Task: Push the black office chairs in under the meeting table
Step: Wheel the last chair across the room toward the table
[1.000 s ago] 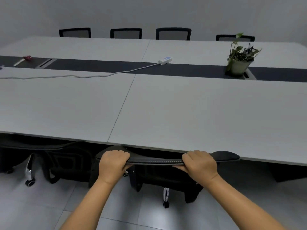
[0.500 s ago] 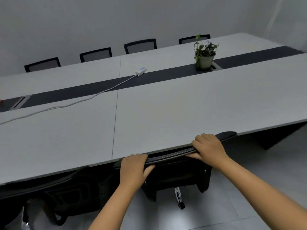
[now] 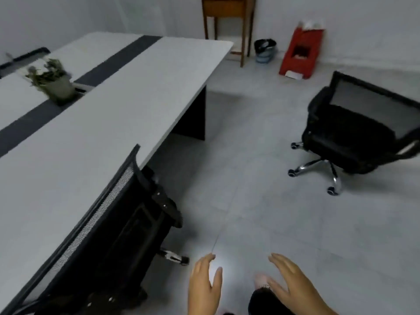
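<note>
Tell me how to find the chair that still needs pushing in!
Start at the big grey meeting table and look right, across the open floor. The loose chair stands alone there on shiny wheeled legs, near the red box. Unlike the tucked chair pressed against the table edge, nothing is around it.

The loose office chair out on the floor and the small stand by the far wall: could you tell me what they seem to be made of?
The loose office chair looks to have a black mesh backrest you can see through, a dark, probably fabric seat, and a shiny, chrome-like metal star base on castors. The small stand looks like brown wood with a smooth, possibly varnished finish.
</note>
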Action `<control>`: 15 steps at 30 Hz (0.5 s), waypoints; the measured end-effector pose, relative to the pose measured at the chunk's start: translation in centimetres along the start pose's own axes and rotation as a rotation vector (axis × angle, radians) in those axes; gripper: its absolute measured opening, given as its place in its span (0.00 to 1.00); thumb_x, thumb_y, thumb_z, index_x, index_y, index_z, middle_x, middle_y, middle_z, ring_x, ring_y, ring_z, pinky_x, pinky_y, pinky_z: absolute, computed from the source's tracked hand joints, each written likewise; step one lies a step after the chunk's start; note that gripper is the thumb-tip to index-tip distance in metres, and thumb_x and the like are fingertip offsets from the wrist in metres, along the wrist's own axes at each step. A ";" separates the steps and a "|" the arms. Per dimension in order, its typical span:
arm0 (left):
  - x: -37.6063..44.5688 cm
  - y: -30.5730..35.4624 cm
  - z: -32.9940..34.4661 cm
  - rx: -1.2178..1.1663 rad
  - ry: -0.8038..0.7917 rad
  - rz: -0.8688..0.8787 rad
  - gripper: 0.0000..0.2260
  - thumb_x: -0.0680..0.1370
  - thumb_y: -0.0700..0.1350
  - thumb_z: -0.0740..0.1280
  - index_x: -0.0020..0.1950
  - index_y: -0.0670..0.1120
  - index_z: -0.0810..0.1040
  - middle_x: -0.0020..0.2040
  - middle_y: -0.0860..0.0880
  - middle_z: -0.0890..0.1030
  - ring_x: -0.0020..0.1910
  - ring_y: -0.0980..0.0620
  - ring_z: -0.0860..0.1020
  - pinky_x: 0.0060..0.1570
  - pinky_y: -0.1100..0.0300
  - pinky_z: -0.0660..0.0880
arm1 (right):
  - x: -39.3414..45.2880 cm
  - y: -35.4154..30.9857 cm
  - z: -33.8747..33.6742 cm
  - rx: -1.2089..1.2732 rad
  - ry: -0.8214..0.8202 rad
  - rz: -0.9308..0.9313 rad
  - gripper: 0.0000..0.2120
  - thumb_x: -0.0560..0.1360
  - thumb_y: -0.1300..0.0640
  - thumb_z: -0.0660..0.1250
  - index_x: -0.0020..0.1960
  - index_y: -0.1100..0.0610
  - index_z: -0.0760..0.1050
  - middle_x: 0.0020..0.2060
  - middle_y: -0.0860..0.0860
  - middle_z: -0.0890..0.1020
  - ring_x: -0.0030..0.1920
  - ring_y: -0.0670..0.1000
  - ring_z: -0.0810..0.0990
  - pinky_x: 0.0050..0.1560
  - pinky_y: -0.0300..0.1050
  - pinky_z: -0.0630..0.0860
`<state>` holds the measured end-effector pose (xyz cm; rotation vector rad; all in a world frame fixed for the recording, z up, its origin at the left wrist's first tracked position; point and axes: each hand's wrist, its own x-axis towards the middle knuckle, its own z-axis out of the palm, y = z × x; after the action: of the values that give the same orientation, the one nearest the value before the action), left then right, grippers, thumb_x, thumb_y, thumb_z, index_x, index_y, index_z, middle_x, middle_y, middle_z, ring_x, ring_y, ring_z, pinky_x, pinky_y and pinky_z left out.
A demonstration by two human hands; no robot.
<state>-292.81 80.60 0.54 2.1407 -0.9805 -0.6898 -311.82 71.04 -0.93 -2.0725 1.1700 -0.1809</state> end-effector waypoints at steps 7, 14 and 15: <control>1.0 8.8 11.5 -0.140 -0.297 0.086 0.28 0.71 0.32 0.69 0.41 0.70 0.77 0.54 0.51 0.77 0.57 0.46 0.74 0.55 0.56 0.67 | -9.1 12.2 -8.5 0.181 0.192 0.500 0.29 0.74 0.57 0.66 0.70 0.65 0.60 0.51 0.18 0.70 0.61 0.29 0.65 0.50 0.12 0.57; 4.6 18.6 22.4 -0.288 -0.466 0.118 0.11 0.77 0.35 0.63 0.55 0.48 0.71 0.55 0.48 0.75 0.55 0.51 0.74 0.52 0.61 0.69 | -7.9 19.6 -17.9 0.268 0.412 0.478 0.20 0.76 0.56 0.64 0.67 0.55 0.65 0.63 0.45 0.68 0.64 0.43 0.67 0.61 0.27 0.60; 4.9 20.0 23.4 -0.304 -0.461 0.130 0.11 0.77 0.36 0.63 0.55 0.49 0.71 0.54 0.51 0.75 0.54 0.53 0.74 0.50 0.65 0.69 | -7.2 20.3 -19.2 0.285 0.422 0.466 0.20 0.76 0.56 0.63 0.67 0.55 0.66 0.61 0.44 0.68 0.63 0.42 0.67 0.61 0.29 0.60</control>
<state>-314.92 58.58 -0.06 1.6705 -1.1528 -1.2159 -338.52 60.16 1.08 -1.5043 1.7342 -0.5427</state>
